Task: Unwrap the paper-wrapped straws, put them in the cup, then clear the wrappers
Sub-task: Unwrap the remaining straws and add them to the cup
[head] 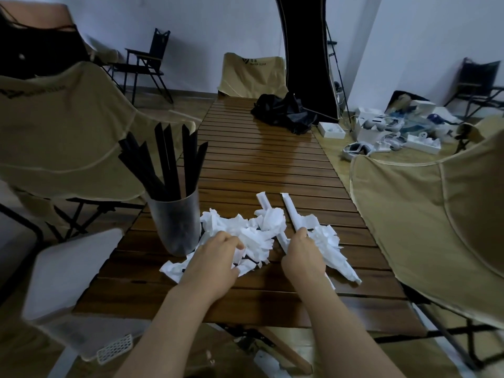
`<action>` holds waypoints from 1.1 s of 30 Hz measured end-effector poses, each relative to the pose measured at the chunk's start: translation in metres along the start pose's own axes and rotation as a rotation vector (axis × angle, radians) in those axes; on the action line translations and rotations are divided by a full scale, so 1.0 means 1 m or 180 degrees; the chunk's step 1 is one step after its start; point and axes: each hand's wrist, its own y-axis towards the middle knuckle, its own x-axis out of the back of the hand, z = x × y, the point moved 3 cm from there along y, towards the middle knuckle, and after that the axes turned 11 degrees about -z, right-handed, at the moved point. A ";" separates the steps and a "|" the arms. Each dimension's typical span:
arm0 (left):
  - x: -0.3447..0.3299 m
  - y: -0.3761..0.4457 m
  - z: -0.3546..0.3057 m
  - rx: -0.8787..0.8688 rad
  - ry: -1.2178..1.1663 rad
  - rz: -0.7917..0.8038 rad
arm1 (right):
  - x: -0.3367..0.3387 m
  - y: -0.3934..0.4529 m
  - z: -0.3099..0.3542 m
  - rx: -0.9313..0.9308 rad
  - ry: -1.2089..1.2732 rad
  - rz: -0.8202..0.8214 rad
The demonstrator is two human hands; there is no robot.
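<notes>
Right hand (302, 257): fingers curled round a wrapped straw (289, 214) near its lower end; the long axis runs up and away from the fingers, leaning a little left, its flat paper tip farthest out.

Left hand (218, 257): fingers bent down into the heap of wrappers (245, 236), seemingly pinching a scrap; exact hold hard to tell.

Second wrapped straw (263, 203): just left of the right fingers' straw, roughly parallel, its lower part buried in the heap. Either hand could reach it; the left is already in that paper.

More wrappers (335, 255): to the right of the right fingers, trailing toward the near tabletop edge.

Cup (176, 227): left of the left fingers, close beside the heap, upright, holding a bunch of black straws (166, 165) that fan upward.

Judgement: the straw in hand still wants stripping, then must cross over the heap to the cup; the standing straws crowd the mouth.

Tabletop (259, 165): slatted wood, a black bag (283, 111) at the far end.

Surroundings: tan chairs (68, 132) left and right, white bin (73, 290) at near left.
</notes>
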 end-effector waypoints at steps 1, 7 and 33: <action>0.000 0.000 -0.001 -0.0013 0.0012 0.0002 | 0.004 0.000 0.002 -0.0025 0.0032 -0.0091; 0.003 0.001 0.000 -0.0028 -0.0016 0.0022 | 0.036 0.002 0.013 -0.0035 0.0160 -0.0354; 0.048 0.003 -0.055 -0.1518 -0.0029 -0.1438 | 0.140 -0.004 0.009 0.1065 0.1837 0.0424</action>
